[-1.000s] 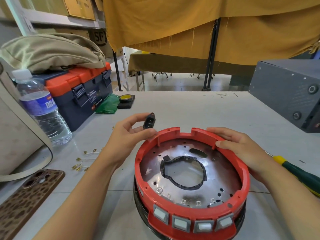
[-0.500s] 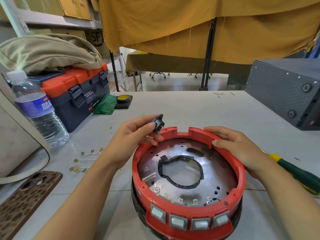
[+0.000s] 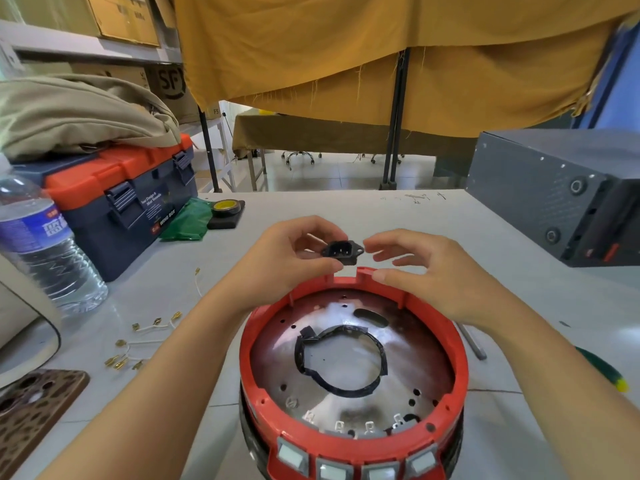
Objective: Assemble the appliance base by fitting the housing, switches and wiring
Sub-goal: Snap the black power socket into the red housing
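Note:
The red round housing [image 3: 460, 368] stands on the table in front of me, open side up, with a metal plate [image 3: 408, 344] inside and several grey rocker switches [image 3: 377, 472] along its near wall. My left hand [image 3: 287, 261] pinches a small black power socket [image 3: 342, 251] just above the notch in the housing's far rim. My right hand [image 3: 440, 271] hovers beside the socket, its fingertips close to the socket's right ear and its thumb over the rim; contact is unclear. Short white wires with brass terminals [image 3: 138, 344] lie on the table to the left.
A water bottle [image 3: 41, 251], a blue and orange toolbox [image 3: 114, 199], a green bag [image 3: 187, 220] and a tape roll [image 3: 227, 207] are at the left. A phone case [image 3: 31, 407] lies near left. A grey metal box [image 3: 561, 195] stands right; a green-handled screwdriver [image 3: 599, 372] lies behind my right forearm.
My left hand carried the black socket from the left side to above the rim notch and turned its face toward me. My right hand lifted off the rim and came up beside the socket.

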A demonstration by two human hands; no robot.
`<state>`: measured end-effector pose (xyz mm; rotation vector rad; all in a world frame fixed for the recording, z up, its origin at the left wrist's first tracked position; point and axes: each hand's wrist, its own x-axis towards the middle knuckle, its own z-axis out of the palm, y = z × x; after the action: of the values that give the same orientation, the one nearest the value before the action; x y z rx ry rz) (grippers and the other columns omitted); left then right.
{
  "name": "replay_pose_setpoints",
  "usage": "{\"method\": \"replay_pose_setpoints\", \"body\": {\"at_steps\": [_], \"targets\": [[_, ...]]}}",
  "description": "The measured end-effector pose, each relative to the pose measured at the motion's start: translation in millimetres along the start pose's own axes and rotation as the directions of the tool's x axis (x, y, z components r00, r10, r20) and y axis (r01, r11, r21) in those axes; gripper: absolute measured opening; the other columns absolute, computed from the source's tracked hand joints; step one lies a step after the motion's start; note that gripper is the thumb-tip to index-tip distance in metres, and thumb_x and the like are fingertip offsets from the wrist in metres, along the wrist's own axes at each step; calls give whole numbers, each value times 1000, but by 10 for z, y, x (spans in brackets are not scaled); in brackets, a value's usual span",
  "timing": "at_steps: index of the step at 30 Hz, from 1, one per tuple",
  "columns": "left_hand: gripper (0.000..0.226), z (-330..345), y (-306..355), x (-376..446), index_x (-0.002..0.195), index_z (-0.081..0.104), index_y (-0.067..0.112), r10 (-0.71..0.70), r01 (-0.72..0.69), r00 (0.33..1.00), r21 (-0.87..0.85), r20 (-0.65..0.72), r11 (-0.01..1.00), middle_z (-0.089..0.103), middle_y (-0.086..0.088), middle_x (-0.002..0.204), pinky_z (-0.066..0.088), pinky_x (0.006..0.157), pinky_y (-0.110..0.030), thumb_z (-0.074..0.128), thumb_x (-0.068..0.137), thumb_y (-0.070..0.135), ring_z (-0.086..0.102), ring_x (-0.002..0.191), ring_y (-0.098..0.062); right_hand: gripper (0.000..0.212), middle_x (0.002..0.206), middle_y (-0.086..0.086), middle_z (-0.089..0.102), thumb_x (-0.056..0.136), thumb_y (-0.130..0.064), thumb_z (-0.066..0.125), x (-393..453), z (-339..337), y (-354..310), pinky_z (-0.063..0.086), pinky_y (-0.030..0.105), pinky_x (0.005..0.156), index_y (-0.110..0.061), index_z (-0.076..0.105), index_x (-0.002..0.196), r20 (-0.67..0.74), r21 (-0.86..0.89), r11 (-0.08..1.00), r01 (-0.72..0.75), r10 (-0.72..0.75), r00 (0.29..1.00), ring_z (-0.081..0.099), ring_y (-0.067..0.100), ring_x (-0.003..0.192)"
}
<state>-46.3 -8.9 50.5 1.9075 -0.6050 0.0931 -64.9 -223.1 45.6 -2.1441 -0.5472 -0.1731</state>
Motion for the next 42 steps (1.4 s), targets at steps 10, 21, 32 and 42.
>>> {"method": "replay_pose_setpoints", "body": {"at_steps": [10, 21, 32, 42], "targets": [[31, 15, -57, 239, 105, 59, 23, -29, 34, 999, -114, 42, 993, 73, 5, 81, 51, 73, -21, 69, 81, 5, 66, 77, -10, 21, 82, -5, 65, 76, -15, 78, 443, -34, -24, 49, 14, 76, -20, 69, 94, 10, 70, 997, 28, -28, 1000, 59, 1, 75], [21, 33, -152, 194, 91, 61, 8, -166, 170, 985, -204, 38, 964, 75, -6, 91, 56, 78, -24, 74, 75, 5, 71, 81, -19, 27, 91, -11, 66, 73, -15, 79, 441, -48, -65, 51, 23, 84, -21, 72, 98, 105, 19, 995, 96, -98, 990, 61, 4, 82], [31, -61, -107, 149, 100, 68, 23, -131, 131, 988, 12, 78, 991, 70, 5, 85, 52, 77, -19, 79, 71, 17, 66, 80, -9, 33, 93, 1, 71, 78, -15, 76, 439, -68, 26, 54, 21, 81, -23, 64, 107, 190, 141, 989, -50, 22, 982, 68, 9, 80], [17, -26, -104, 140, 88, 63, 10, -170, 173, 984, -59, 55, 983, 72, -11, 81, 55, 73, -21, 75, 76, 14, 69, 74, -18, 43, 104, -7, 68, 82, -10, 72, 452, -52, 41, 56, 26, 81, -27, 50, 116, 162, 189, 981, -49, 18, 987, 69, 13, 84]]}}
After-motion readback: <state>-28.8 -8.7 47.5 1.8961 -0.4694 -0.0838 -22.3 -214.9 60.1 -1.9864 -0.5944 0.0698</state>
